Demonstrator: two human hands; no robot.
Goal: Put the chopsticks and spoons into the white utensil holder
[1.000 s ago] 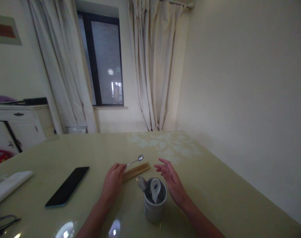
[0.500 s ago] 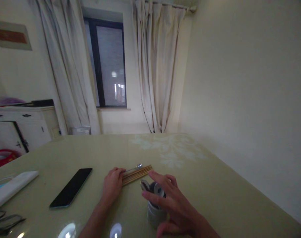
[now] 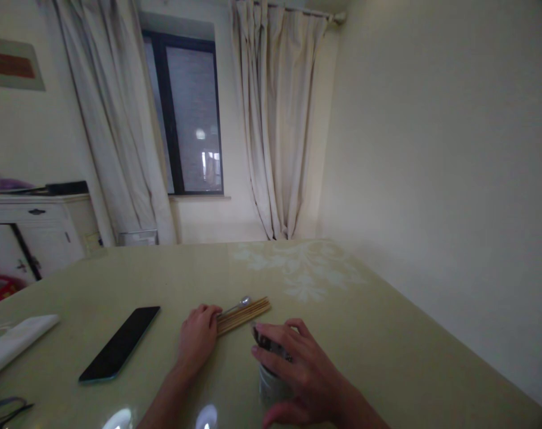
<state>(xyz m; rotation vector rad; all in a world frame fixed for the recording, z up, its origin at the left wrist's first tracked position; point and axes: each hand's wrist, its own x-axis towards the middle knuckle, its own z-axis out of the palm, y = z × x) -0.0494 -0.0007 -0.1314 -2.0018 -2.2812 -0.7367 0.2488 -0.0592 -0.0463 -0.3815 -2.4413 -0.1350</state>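
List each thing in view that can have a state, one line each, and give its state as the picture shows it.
Left hand: resting on the table, fingers on the near end of the chopsticks.
Right hand: spread over the top of the cup.
Cup: upright, mouth mostly covered.
Chopsticks: lying flat, bundled.
Spoon: lying against the chopsticks.
Phone: flat, screen dark.
Curtains: drawn apart.

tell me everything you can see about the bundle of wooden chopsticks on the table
The wooden chopsticks are a light brown bundle of thin sticks lying flat on the pale green table, side by side, angled up to the right. The left hand covers their near ends, fingers curled over them. A small metal spoon lies along their far side, its handle also under that hand. Just right stands a white cup, covered by the right hand.
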